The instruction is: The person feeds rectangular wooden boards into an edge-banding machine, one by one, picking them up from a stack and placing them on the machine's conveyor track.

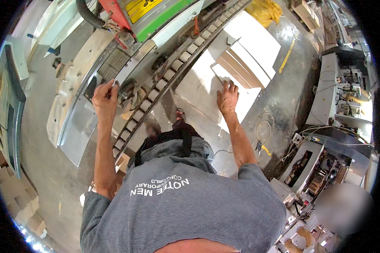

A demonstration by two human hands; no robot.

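My left hand (104, 98) is raised beside the machine's metal guide, its fingers closed in a pinch. A small whitish bit shows at the fingertips, too small to name. My right hand (228, 99) reaches to the near corner of a stack of panels (240, 67) with pale faces and brown edges. Its fingers are slightly bent and apart, with the tips at the edge of the stack. No panel is visibly gripped in it. Under the stack lies a broad white board (194, 86), brightly lit.
A roller conveyor (161, 84) runs diagonally between my hands. A green and red machine (156, 25) stands beyond it, with a sheet-metal plate (78, 145) at left. Yellow plastic (264, 12) lies at the far end; a coiled cable (264, 126) is on the floor right. Machinery lines the right side.
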